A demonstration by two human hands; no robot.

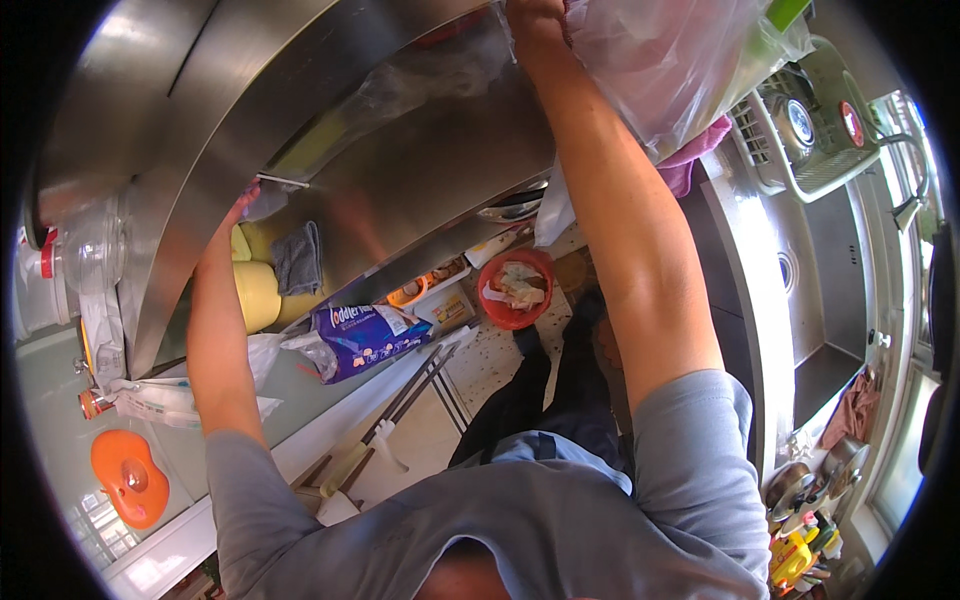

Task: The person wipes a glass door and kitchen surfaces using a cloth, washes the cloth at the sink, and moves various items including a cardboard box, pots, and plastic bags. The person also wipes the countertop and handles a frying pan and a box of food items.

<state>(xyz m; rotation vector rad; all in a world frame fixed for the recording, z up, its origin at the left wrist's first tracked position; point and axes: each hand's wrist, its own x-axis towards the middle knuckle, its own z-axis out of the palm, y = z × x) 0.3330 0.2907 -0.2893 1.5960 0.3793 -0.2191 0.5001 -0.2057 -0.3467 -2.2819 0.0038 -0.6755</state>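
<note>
Both of my arms reach up around a large stainless-steel range hood (442, 150). My left hand (247, 201) is at the hood's left lower edge, mostly behind the metal; its grip does not show clearly. Beside it is the tip of a thin white rod (283, 181). My right hand (536, 19) is at the top, partly cut off by the picture's rim, next to a clear plastic bag (660, 67); whether it holds the bag cannot be told. A grey cloth (297, 257) and a yellow container (257, 296) show below the hood.
A purple snack-type bag (367, 337) lies on the counter at left. An orange lid-like piece (129, 478) is farther left. A red bin (516, 289) stands on the floor. At right are a dish rack (799, 180), a sink (829, 277) and pots (791, 491).
</note>
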